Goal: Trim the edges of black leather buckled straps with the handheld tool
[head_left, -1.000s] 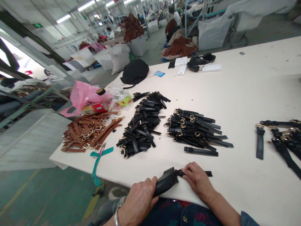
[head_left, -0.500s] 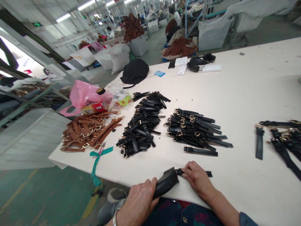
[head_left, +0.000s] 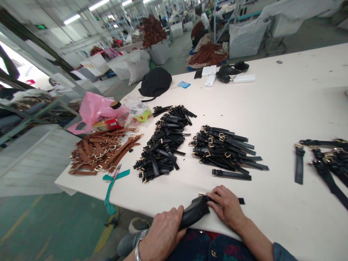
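Observation:
My left hand (head_left: 166, 226) is wrapped round a black hose nozzle (head_left: 194, 213), whose grey ribbed hose (head_left: 131, 242) runs down past the table edge. The nozzle's wide mouth lies over the buckle end of a short black buckle strap (head_left: 241, 201). My right hand (head_left: 225, 206) pinches that strap against the table, its plain end sticking out to the right. Just beyond lies a single black strap (head_left: 232, 175), below a fanned pile of black buckle straps (head_left: 223, 148). A second heap of black straps (head_left: 163, 145) sits to its left.
Brown straps with metal rings (head_left: 95, 152) lie at the table's left, near a pink bag (head_left: 95, 110). A teal ribbon with small scissors (head_left: 116, 175) hangs over the front edge. More black straps (head_left: 330, 159) are at right. A black cap (head_left: 156, 82) rests at the far edge.
The nozzle in my left hand has moved slightly right along the strap, its mouth now close against my right fingers. My right hand stays on the strap.

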`<state>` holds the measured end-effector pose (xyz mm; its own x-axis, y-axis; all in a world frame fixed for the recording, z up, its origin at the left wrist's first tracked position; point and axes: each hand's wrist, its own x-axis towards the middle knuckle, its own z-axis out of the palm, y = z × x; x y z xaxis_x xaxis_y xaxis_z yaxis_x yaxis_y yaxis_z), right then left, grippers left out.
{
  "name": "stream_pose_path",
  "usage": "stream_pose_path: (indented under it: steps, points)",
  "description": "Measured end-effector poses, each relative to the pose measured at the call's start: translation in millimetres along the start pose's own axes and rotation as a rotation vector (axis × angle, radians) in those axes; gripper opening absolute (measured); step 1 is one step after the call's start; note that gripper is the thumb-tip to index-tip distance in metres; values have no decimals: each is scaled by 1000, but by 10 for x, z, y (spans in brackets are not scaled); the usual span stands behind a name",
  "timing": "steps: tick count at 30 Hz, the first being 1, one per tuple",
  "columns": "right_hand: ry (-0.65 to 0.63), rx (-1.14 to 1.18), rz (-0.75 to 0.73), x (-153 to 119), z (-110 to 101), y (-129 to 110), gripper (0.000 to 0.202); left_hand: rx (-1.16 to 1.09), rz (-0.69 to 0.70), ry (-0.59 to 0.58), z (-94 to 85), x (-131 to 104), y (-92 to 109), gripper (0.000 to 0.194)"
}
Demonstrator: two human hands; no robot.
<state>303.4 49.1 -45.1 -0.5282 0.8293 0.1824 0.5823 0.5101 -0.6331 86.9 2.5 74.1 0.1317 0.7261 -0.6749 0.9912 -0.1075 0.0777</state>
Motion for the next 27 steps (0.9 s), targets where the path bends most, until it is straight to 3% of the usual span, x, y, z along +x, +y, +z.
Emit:
stream_pose_path:
  steps: [6, 15, 22, 27]
  points:
    - [31, 73, 18, -31, 64, 53, 16, 16, 23, 15, -5, -30, -36, 32]
    - [35, 170, 50, -48, 86, 100, 16, 75, 63, 11, -142, 47, 149, 29]
    - [27, 170, 30, -39, 62, 87, 18, 99, 80, 9, -216, 33, 11, 27]
    - [11, 193, 47, -42, 60, 97, 17, 114, 87, 8, -211, 57, 123, 27]
